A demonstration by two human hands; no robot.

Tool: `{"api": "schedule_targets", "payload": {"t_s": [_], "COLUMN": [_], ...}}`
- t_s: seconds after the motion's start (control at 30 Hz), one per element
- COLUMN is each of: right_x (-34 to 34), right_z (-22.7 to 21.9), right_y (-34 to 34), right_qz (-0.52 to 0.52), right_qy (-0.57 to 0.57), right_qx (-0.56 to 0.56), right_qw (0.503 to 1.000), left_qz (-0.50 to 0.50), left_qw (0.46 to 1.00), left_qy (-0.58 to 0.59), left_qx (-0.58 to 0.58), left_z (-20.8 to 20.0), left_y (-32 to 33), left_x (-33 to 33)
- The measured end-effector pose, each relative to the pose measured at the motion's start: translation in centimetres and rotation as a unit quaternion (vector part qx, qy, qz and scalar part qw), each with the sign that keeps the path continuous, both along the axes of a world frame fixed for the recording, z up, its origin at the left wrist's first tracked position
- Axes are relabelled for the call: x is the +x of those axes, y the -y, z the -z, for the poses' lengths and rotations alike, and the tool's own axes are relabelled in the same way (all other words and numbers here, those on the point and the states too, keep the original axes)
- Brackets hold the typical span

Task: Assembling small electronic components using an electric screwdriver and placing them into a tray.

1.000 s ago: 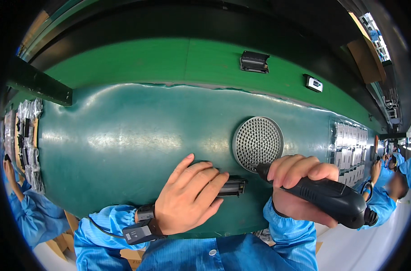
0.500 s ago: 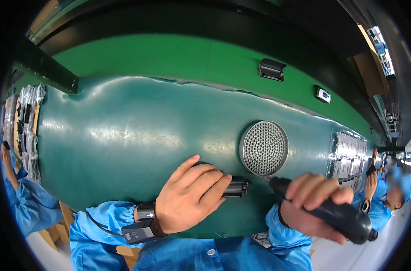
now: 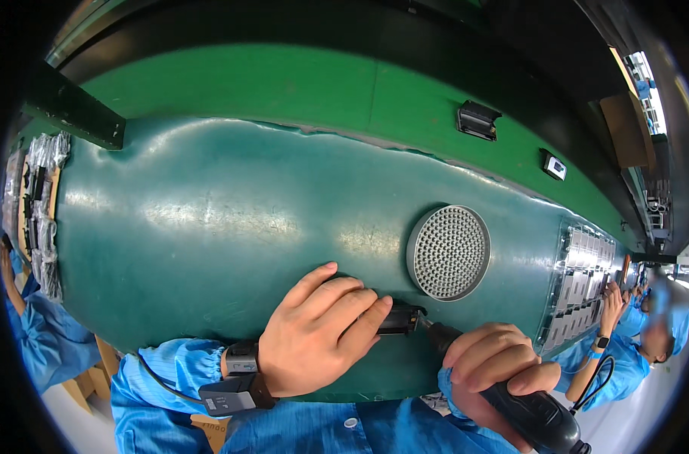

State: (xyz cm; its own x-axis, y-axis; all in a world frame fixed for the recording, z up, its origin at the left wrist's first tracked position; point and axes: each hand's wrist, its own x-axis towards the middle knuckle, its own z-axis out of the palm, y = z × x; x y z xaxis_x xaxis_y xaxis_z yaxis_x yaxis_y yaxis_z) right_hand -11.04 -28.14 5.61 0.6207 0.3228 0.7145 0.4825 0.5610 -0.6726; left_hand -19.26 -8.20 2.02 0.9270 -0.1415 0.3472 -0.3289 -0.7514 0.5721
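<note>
My left hand (image 3: 321, 333) lies over a black plastic housing (image 3: 397, 321) on the green mat, its fingers closed round the part and hiding most of it. Only the right end of the housing shows. In my right hand (image 3: 499, 367) is a black electric screwdriver (image 3: 530, 408), tilted with its tip down to the left. The tip meets or nearly meets the right end of the housing; whether it touches a screw is too small to tell. Just beyond stands a round grey screw tray (image 3: 449, 253), its face full of small holes.
On the green ledge at the back lie another black housing (image 3: 478, 121) and a small white-and-black device (image 3: 555, 165). Silver parts in a clear tray (image 3: 579, 280) stand at the right, near a co-worker's hand (image 3: 611, 306). Plastic-wrapped parts (image 3: 45, 219) sit far left.
My right hand has brought the screwdriver from beside the screw tray's near edge down and left to the housing's right end. The left hand stays on the housing.
</note>
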Motion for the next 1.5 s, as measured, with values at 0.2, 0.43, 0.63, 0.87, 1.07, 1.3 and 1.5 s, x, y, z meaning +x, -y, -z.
{"api": "schedule_targets", "payload": {"t_s": [0.2,0.43,0.63,0.87,1.07,1.3,1.5], "right_x": [-0.2,0.6,0.4,0.2,1.9,2.8,2.8], "right_z": [1.4,1.1,2.1,-0.5,0.6,1.6,1.9], "right_y": [-0.9,-1.0,-1.1,0.1,0.6,0.5,0.4], "right_qz": [0.077,0.014,0.020,0.079,0.073,0.059,0.069], "right_qy": [0.009,0.010,0.076,-0.034,-0.094,-0.078,-0.077], "right_qx": [-0.009,-0.015,-0.034,0.062,0.072,0.030,0.028], "right_qw": [0.997,1.000,0.996,0.994,0.990,0.995,0.994], "left_qz": [0.000,0.006,0.012,0.013,0.035,0.024,0.012], "left_qw": [1.000,1.000,1.000,1.000,0.999,0.999,0.999], "left_qy": [0.002,-0.005,-0.019,-0.014,-0.007,-0.044,-0.022], "left_qx": [0.001,0.005,0.004,0.022,0.014,-0.009,-0.025], "left_z": [0.1,-0.2,-0.7,-0.5,-1.4,-1.4,-0.5], "left_y": [-0.1,-0.1,-0.1,0.0,-0.2,-0.3,-0.5], "left_x": [-0.1,0.1,0.2,-0.2,-0.1,0.3,0.5]}}
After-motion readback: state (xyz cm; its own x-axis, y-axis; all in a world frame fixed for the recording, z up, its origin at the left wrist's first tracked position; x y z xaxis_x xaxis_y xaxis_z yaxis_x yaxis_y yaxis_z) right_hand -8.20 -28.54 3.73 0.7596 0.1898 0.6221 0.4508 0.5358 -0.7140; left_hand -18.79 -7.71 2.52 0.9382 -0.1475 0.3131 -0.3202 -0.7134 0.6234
